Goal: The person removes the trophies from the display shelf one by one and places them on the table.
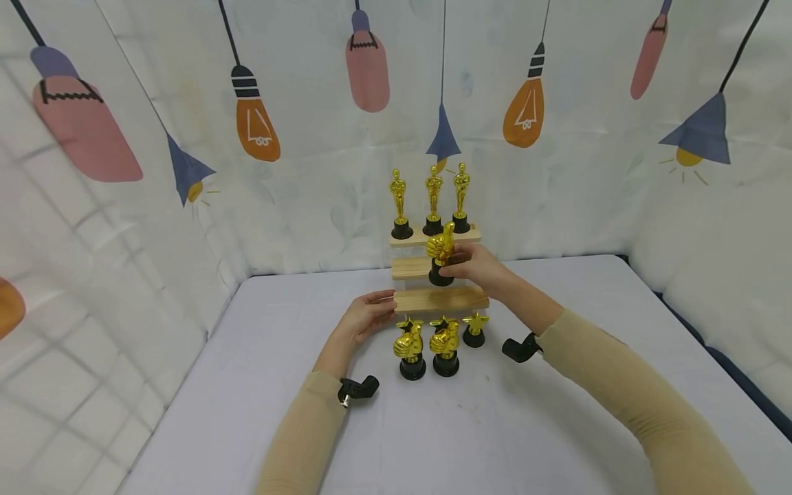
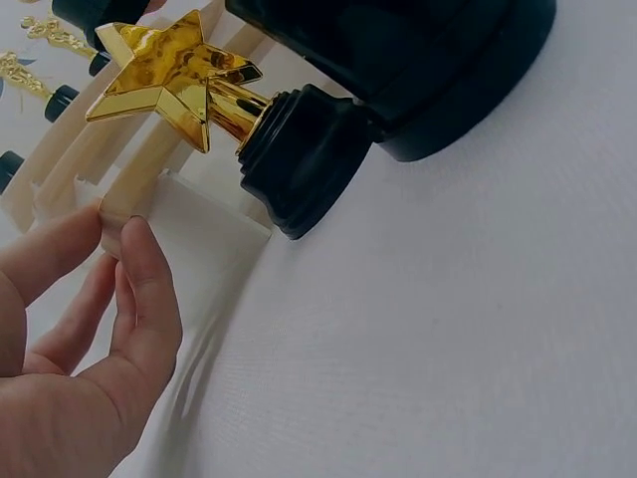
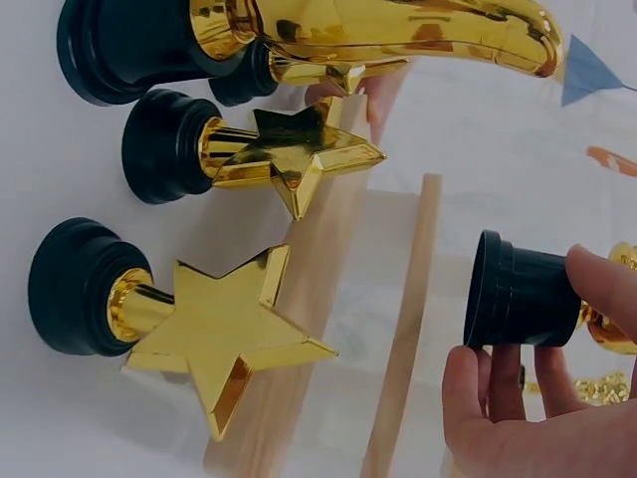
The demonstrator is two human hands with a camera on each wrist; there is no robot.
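My right hand (image 1: 485,269) grips a gold thumbs-up trophy (image 1: 440,246) by its black base, holding it upright above the middle step (image 1: 410,268) of a wooden stepped stand. The right wrist view shows the base's rim (image 3: 483,289) apart from the wood, with my fingers and thumb around the base. At the stand's left end, my left hand (image 1: 366,317) pinches the end of the lowest step (image 1: 442,300) between thumb and fingers, plain in the left wrist view. Three gold figurine trophies (image 1: 434,196) stand on the top step (image 1: 419,238).
Before the stand, two thumbs-up trophies (image 1: 411,350) stand on the white tablecloth (image 1: 495,440). Behind them is a row of three star trophies (image 3: 224,334). A white curtain (image 1: 322,199) printed with lamps hangs behind the table. Each wrist wears a black camera (image 1: 521,348).
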